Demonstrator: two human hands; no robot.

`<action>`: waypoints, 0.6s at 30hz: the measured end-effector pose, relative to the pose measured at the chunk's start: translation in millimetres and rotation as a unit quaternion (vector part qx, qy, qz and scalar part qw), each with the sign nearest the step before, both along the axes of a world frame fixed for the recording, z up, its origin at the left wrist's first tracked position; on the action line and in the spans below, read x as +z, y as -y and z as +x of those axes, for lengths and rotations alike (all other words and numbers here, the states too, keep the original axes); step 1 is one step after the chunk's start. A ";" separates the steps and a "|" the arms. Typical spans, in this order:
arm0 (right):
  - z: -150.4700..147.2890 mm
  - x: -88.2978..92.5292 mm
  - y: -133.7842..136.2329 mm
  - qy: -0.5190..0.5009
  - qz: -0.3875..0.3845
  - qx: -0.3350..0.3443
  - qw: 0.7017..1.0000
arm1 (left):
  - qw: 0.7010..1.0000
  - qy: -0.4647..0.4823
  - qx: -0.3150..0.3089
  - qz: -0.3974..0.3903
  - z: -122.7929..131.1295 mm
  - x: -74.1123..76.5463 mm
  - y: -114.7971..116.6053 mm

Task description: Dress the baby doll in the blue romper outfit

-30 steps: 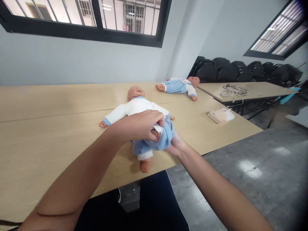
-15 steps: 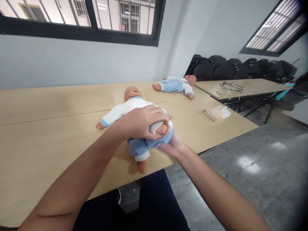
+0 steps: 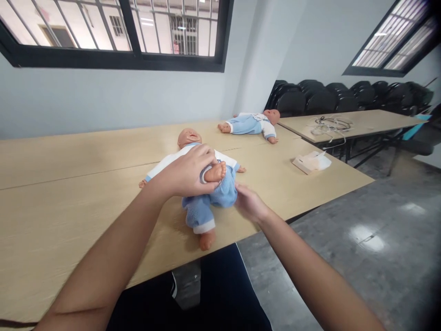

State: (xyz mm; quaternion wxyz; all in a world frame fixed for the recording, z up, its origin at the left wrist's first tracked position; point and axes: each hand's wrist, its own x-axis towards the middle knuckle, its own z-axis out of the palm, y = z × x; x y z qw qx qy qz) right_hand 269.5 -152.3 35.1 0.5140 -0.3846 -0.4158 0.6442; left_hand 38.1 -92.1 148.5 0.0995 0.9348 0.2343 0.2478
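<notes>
A baby doll [image 3: 223,154] in a white top lies on its back on the table, head toward the wall. My left hand [image 3: 193,172] is closed around the doll's raised lower leg [image 3: 215,173], whose bare foot pokes out past my fingers. That leg is bent up over the body. Blue trousers [image 3: 225,191] with white cuffs cover its legs; the other leg lies straight toward the table's front edge. At the right side of the bent knee, my right hand [image 3: 251,203] has its fingers stretched toward the trousers, near or touching the fabric and slightly blurred.
A second doll [image 3: 250,124] in similar clothes lies farther back on the table [image 3: 69,193]. An open tissue box [image 3: 310,163] sits to the right. Tangled cables [image 3: 332,124] lie on another table, with stacked black chairs [image 3: 292,99] behind it.
My left hand has moved left and slightly up, drawing the doll's foot the same way. My right hand has come out from under the bent leg to its right side.
</notes>
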 end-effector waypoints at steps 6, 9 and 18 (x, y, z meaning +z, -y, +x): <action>29.1 -7.8 -56.1 0.220 0.094 -0.142 0.961 | 0.999 0.025 0.009 0.022 -0.3 8.1 27.4; 35.8 -3.0 -101.8 0.392 0.105 -0.197 0.893 | 0.999 0.044 0.001 0.005 3.3 -6.8 50.9; 0.5 13.1 -178.1 0.539 0.129 -0.171 0.815 | 0.997 -0.005 0.058 0.057 45.7 -89.5 104.6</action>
